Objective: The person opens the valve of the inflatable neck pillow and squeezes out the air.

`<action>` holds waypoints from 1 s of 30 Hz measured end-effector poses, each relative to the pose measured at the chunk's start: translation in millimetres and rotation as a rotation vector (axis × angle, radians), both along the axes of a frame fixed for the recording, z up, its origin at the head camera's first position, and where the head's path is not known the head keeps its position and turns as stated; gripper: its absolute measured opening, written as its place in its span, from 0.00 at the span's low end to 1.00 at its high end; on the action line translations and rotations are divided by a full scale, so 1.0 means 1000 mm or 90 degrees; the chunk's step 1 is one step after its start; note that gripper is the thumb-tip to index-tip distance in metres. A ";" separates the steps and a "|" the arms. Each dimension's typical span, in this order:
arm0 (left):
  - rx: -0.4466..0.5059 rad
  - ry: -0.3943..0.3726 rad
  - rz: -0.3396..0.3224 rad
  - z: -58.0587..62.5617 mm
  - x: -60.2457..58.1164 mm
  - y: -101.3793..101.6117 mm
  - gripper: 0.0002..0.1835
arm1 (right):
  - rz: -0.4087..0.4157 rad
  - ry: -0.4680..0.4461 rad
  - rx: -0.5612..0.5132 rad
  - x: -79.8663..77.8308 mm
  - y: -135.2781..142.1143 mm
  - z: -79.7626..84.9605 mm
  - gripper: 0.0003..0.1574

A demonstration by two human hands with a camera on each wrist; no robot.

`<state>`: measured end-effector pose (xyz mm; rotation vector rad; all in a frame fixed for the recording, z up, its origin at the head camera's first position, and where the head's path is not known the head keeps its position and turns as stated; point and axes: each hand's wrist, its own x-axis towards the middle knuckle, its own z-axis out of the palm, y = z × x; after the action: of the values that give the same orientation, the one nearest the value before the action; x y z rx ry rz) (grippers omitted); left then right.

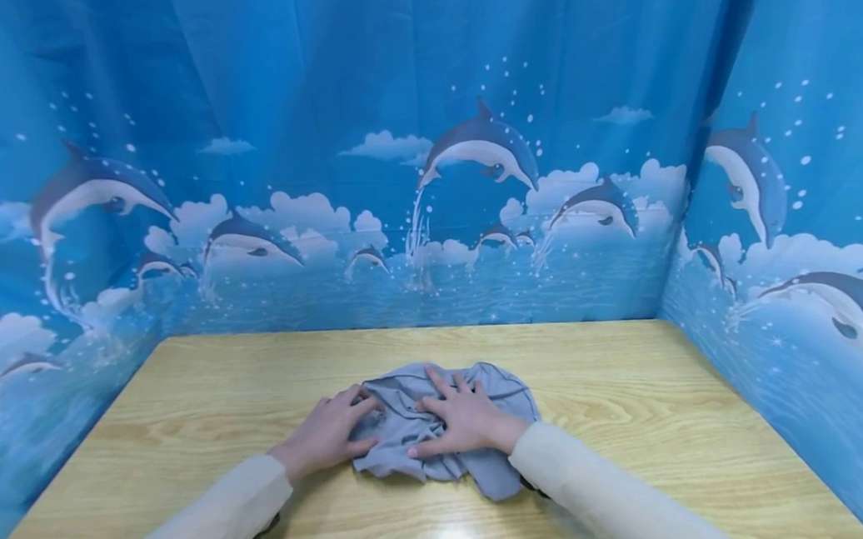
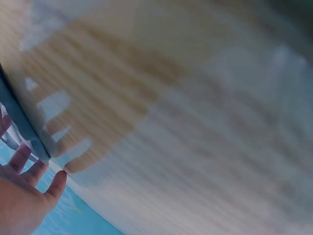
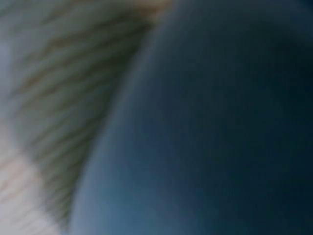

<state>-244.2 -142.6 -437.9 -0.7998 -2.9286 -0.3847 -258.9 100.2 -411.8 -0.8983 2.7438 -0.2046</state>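
Note:
A crumpled grey-blue cloth (image 1: 415, 458) lies in folds on the wooden table, looking like a garment with seamed edges. My right hand (image 1: 468, 421) rests on top of it, fingers spread wide. At the cloth's left side is my left hand (image 1: 330, 435), its fingers loosely bent and the fingertips on the fabric. The left wrist view catches this left hand (image 2: 29, 196) at the lower left, beside an edge of the cloth (image 2: 22, 117). Blurred blue fabric (image 3: 186, 127) fills most of the right wrist view, where the right hand is hidden.
The light wooden table (image 1: 222, 384) reaches back to a blue curtain (image 1: 358, 74) printed with dolphins, which also hangs along the left and right sides. A bright light reflection lies near the table's front. Both forearms wear pale sleeves (image 1: 604, 487).

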 end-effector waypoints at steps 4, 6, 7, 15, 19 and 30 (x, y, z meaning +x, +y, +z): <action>-0.002 0.006 0.000 -0.001 0.000 0.000 0.22 | -0.004 -0.010 -0.005 -0.001 -0.001 0.000 0.48; -0.003 0.005 -0.001 0.000 0.000 0.000 0.22 | -0.008 -0.011 -0.006 -0.001 -0.001 0.000 0.48; -0.005 0.005 -0.001 0.000 0.001 0.000 0.22 | -0.009 -0.008 -0.006 -0.001 -0.001 -0.001 0.48; -0.015 0.002 -0.001 0.003 0.002 0.000 0.22 | -0.012 0.014 -0.009 0.000 -0.003 -0.005 0.46; -0.019 -0.009 0.002 0.003 0.001 0.001 0.23 | -0.016 0.014 -0.005 0.000 -0.003 -0.004 0.43; -0.002 -0.001 -0.039 0.001 -0.002 -0.007 0.23 | -0.011 -0.003 -0.004 0.003 -0.001 -0.003 0.47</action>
<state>-245.8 -149.2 -436.8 -0.8926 -2.9127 -0.3852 -255.6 99.4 -414.8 -0.8744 2.7484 -0.2177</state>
